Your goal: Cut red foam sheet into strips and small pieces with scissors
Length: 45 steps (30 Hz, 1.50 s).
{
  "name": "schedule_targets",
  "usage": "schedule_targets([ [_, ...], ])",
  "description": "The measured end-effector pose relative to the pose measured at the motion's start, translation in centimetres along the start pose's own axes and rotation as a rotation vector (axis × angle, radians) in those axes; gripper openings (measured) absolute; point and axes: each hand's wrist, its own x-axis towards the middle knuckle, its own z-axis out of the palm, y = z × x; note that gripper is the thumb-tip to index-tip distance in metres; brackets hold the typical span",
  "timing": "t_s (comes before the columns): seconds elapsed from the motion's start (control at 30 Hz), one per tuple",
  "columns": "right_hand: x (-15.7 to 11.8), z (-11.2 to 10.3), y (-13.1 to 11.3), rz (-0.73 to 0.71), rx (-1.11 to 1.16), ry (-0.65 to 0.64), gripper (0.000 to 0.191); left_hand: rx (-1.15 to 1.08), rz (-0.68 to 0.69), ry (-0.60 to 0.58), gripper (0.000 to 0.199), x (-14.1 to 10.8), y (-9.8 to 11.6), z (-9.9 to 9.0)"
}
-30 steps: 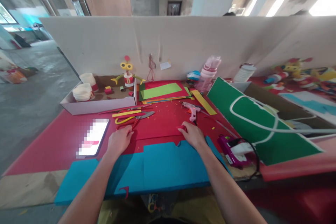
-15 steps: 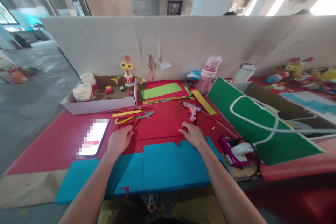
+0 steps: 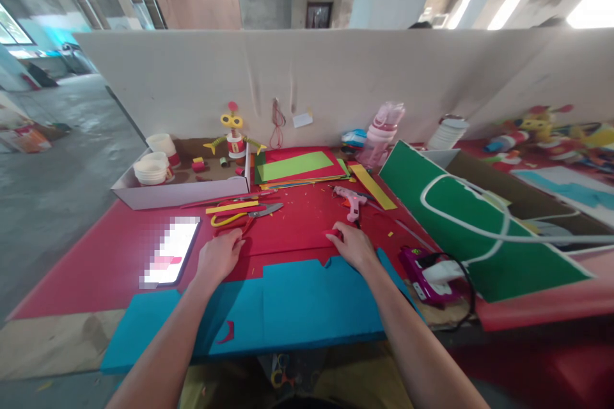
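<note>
A red sheet lies in front of me, its near edge running between my two hands. My left hand is closed at the sheet's left end, fingers curled in. Scissors with a yellow handle lie just beyond it, partly hidden by that hand. My right hand pinches at the sheet's right end, where a bit of red shows between thumb and finger. Beyond it rests a pink glue gun. Under my forearms is a blue board, with a small red scrap on it.
A lit phone lies left. Behind it, a cardboard tray holds paper cups and a figure. Coloured sheets are stacked at the back. Right are a yellow strip, a purple power strip and a green board with a white cable.
The small red scrap has shifted from the blue board's near edge a little farther up onto the board. Both hands have stayed almost still.
</note>
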Motion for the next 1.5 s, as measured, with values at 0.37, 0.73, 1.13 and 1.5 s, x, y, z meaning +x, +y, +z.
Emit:
schedule_targets([
  [0.37,-0.1,0.2,-0.1,0.004,0.016,-0.006,0.014,-0.001,0.003,-0.003,0.028,0.0,-0.1,0.1],
  [0.73,-1.1,0.0,-1.3,-0.091,-0.192,0.133,0.040,0.299,0.379,0.341,0.057,-1.3,1.1,1.0],
  [1.13,-0.6,-0.3,-1.2,-0.298,-0.416,0.110,0.057,0.323,0.979,0.258,0.077,1.4,0.2,0.9],
  [1.5,-5.4,1.9,-7.4,-0.647,-0.084,-0.060,0.063,0.292,0.961,0.244,0.066,1.6,0.2,1.4],
])
